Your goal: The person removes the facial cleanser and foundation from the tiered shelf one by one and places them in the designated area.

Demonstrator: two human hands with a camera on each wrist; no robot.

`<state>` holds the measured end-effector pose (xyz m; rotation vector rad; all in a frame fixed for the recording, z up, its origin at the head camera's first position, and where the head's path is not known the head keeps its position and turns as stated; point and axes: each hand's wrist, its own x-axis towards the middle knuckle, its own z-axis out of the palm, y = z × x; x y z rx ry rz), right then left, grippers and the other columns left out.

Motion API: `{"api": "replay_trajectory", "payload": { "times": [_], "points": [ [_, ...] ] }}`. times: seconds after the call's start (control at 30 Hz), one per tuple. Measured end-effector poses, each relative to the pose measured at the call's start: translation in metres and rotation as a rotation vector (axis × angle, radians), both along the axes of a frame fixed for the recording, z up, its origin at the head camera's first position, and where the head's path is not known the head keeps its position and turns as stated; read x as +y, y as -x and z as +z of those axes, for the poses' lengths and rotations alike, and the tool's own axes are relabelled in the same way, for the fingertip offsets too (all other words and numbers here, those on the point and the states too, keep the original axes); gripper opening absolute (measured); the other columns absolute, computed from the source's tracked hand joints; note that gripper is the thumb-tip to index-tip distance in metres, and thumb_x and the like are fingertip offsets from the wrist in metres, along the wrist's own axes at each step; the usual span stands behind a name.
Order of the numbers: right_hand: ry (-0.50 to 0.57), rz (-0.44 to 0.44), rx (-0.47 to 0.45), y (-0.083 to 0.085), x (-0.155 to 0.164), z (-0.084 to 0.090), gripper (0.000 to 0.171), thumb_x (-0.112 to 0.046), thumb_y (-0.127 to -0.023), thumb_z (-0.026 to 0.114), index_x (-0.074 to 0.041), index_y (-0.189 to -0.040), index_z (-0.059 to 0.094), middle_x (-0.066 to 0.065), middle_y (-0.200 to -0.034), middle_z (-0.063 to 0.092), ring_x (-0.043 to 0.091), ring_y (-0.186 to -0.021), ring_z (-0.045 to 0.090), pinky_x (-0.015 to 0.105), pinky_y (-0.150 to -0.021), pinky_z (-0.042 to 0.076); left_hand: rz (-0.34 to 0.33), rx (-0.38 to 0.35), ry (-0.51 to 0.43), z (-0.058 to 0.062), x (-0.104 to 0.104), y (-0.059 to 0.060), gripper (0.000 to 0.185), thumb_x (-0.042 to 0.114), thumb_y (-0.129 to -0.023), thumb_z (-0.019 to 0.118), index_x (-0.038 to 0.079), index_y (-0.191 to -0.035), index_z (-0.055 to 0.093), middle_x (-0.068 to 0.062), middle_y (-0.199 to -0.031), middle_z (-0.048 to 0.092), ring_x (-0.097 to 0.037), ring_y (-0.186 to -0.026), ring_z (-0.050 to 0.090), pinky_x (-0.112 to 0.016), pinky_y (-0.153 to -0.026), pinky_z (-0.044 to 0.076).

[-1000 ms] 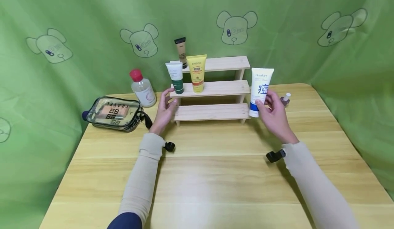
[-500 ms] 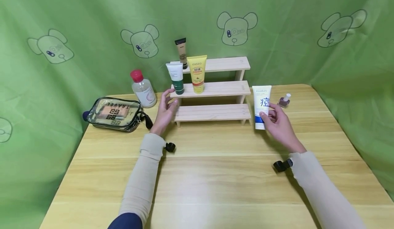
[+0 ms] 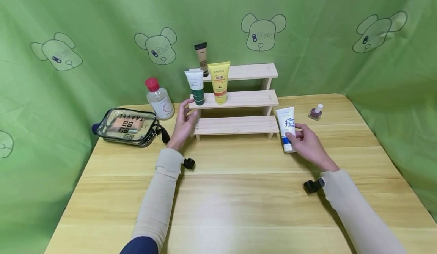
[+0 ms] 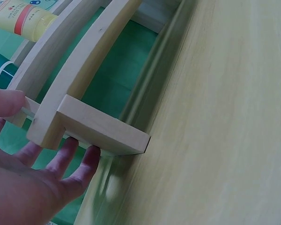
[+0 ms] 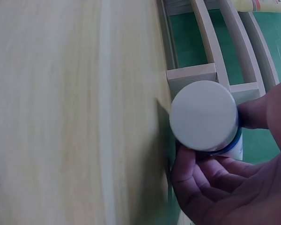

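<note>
My right hand [image 3: 306,142] grips a white tube with blue print [image 3: 287,127] near its capped end. The tube leans cap-down just off the right end of the stepped wooden shelf [image 3: 235,125]. The right wrist view shows its round white cap [image 5: 203,116] with my fingers [image 5: 210,180] curled under it. My left hand [image 3: 184,123] rests with straight fingers against the shelf's left end. In the left wrist view those fingers [image 4: 61,161] lie behind the end piece of the shelf [image 4: 98,126]. The lowest step is bare.
A yellow tube [image 3: 219,81] and a green-and-white tube [image 3: 195,87] stand on the middle step, a brown tube [image 3: 202,58] on the top one. On the table [image 3: 239,193] are a red-capped bottle [image 3: 158,99], a clear travel bag [image 3: 126,126] and nail polish [image 3: 315,112].
My right hand has lowered the white tube from upright beside the shelf down towards the table, tilting it. My left hand has stayed at the shelf's left end.
</note>
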<state>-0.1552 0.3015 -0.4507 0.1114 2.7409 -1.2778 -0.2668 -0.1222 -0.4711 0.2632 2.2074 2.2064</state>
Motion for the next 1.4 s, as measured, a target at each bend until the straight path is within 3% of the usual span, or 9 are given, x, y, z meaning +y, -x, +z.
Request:
{"api": "replay_trajectory", "payload": {
  "times": [0.23, 0.4, 0.6, 1.13, 1.4],
  "points": [
    [-0.052, -0.003, -0.024, 0.003, -0.004, 0.002, 0.07, -0.037, -0.115, 0.053, 0.011, -0.162, 0.035, 0.031, -0.13, 0.063, 0.034, -0.109, 0.063, 0.021, -0.074, 0.053, 0.006, 0.001, 0.002, -0.001, 0.0, 0.0, 0.048, 0.015, -0.113, 0.055, 0.028, -0.158, 0.042, -0.019, -0.151, 0.055, -0.052, -0.139, 0.057, -0.05, -0.116, 0.049],
    [-0.083, -0.01, -0.02, 0.007, -0.004, 0.004, 0.063, -0.032, -0.115, 0.054, 0.01, -0.16, 0.039, 0.031, -0.134, 0.06, 0.041, -0.118, 0.062, 0.036, -0.088, 0.056, 0.004, 0.004, -0.009, 0.002, 0.0, -0.001, 0.049, 0.016, -0.113, 0.056, 0.031, -0.157, 0.042, -0.018, -0.149, 0.056, -0.056, -0.138, 0.055, -0.047, -0.11, 0.051],
    [-0.049, -0.017, -0.029, 0.009, -0.003, 0.003, 0.064, -0.032, -0.115, 0.053, 0.008, -0.162, 0.037, 0.033, -0.141, 0.056, 0.046, -0.126, 0.059, 0.055, -0.104, 0.053, 0.01, 0.006, -0.01, 0.003, -0.001, 0.0, 0.048, 0.016, -0.113, 0.055, 0.03, -0.158, 0.042, -0.019, -0.148, 0.056, -0.057, -0.138, 0.054, -0.046, -0.111, 0.05],
    [-0.015, 0.005, -0.061, 0.016, -0.006, 0.004, 0.064, -0.033, -0.116, 0.051, 0.007, -0.164, 0.035, 0.033, -0.145, 0.054, 0.045, -0.129, 0.057, 0.05, -0.103, 0.054, 0.009, 0.0, -0.006, 0.001, -0.001, 0.001, 0.048, 0.016, -0.114, 0.054, 0.029, -0.159, 0.041, -0.021, -0.154, 0.052, -0.056, -0.142, 0.051, -0.052, -0.118, 0.048],
    [-0.041, 0.02, -0.076, 0.013, -0.003, 0.005, 0.066, -0.034, -0.116, 0.049, 0.008, -0.164, 0.034, 0.033, -0.147, 0.055, 0.045, -0.13, 0.058, 0.04, -0.096, 0.054, 0.0, -0.007, 0.014, -0.002, -0.001, 0.001, 0.05, 0.018, -0.113, 0.056, 0.028, -0.16, 0.041, -0.021, -0.154, 0.053, -0.05, -0.139, 0.056, -0.053, -0.118, 0.047]
  ]
}}
